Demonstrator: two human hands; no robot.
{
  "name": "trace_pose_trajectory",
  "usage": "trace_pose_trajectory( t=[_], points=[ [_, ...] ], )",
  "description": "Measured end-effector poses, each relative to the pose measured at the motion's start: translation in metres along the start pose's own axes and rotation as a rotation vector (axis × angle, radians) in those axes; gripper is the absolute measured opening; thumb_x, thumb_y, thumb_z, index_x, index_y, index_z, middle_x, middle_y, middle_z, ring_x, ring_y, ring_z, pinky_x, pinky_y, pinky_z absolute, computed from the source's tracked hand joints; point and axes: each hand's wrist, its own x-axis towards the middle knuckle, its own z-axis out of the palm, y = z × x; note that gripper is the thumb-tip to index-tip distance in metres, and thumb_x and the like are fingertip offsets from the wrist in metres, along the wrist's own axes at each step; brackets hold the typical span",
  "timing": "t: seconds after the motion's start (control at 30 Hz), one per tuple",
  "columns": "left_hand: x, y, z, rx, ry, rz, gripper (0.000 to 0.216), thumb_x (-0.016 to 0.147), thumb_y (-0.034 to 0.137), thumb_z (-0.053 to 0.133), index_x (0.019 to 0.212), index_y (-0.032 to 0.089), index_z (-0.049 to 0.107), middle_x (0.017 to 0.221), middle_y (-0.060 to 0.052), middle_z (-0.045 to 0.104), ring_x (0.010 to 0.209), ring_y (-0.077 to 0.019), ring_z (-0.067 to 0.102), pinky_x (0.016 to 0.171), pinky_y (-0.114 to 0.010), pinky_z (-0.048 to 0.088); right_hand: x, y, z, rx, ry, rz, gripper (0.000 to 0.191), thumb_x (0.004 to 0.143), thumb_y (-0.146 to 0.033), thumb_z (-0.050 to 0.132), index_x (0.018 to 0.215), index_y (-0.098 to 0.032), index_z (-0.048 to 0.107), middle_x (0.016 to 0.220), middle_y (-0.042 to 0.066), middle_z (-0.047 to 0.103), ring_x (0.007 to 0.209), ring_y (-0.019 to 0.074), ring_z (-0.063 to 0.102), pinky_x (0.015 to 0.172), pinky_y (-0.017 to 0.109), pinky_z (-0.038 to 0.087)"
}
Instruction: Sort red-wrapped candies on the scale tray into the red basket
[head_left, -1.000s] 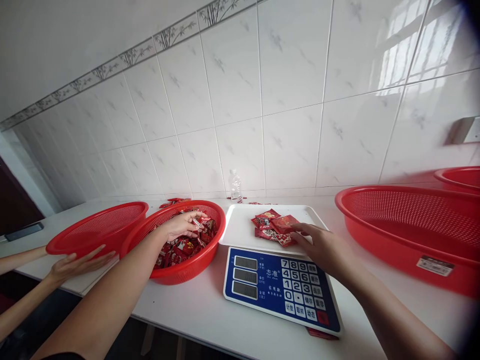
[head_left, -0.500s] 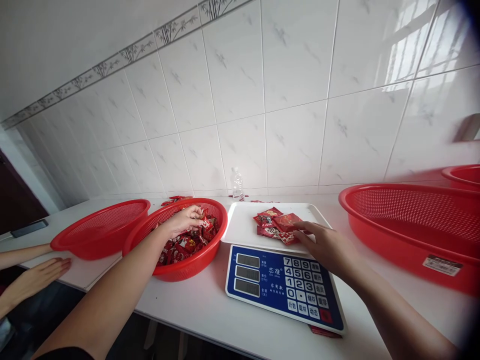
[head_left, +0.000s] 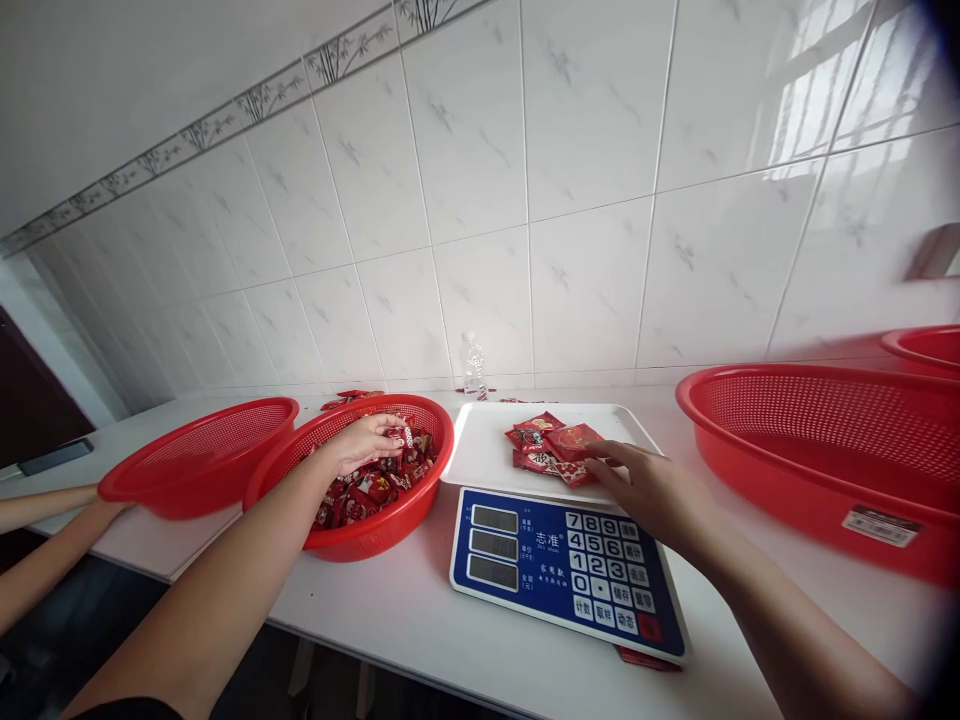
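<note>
My left hand is over the middle red basket, thumb and fingers pinched on a small red snack packet. Many similar red packets fill the basket beneath it. On the white pan of a digital scale lies a small pile of red packets. My right hand reaches in from the right, its fingers closed at the edge of a red packet in that pile. The thumb partly covers the pile's right side.
Another person's arms reach to the left red basket. A large red basket stands right of the scale, another behind it. A clear bottle and loose packets are near the wall; a dark phone-like object lies far left.
My left hand has shifted slightly left within the basket, and the packet in its fingers has turned. The other person's hands have moved up to the left basket. My right hand has barely moved.
</note>
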Motion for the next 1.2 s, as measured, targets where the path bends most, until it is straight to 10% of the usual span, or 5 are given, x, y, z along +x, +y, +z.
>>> trace_pose_trajectory(
  t=[0.53, 1.2],
  points=[
    [0.0034, -0.0008, 0.0002, 0.043, 0.105, 0.091, 0.04, 0.064, 0.033, 0.079, 0.097, 0.017, 0.063, 0.078, -0.001, 0.066, 0.061, -0.011, 0.058, 0.052, -0.022, 0.043, -0.0015, -0.0026, -0.0031, 0.022, -0.019, -0.002, 0.035, 0.087, -0.042, 0.042, 0.107, -0.03, 0.068, 0.089, 0.003, 0.073, 0.074, 0.0235, 0.067, 0.058, 0.03, 0.047],
    [-0.004, 0.0065, 0.0101, 0.07, 0.119, 0.065, 0.03, 0.068, 0.02, 0.069, 0.098, 0.017, 0.065, 0.074, 0.0, 0.063, 0.056, -0.0094, 0.054, 0.05, -0.02, 0.04, -0.0008, -0.0005, -0.0006, 0.018, 0.004, -0.007, 0.037, 0.086, -0.042, 0.041, 0.107, -0.027, 0.067, 0.1, 0.006, 0.073, 0.082, 0.0266, 0.068, 0.062, 0.032, 0.048]
  ],
)
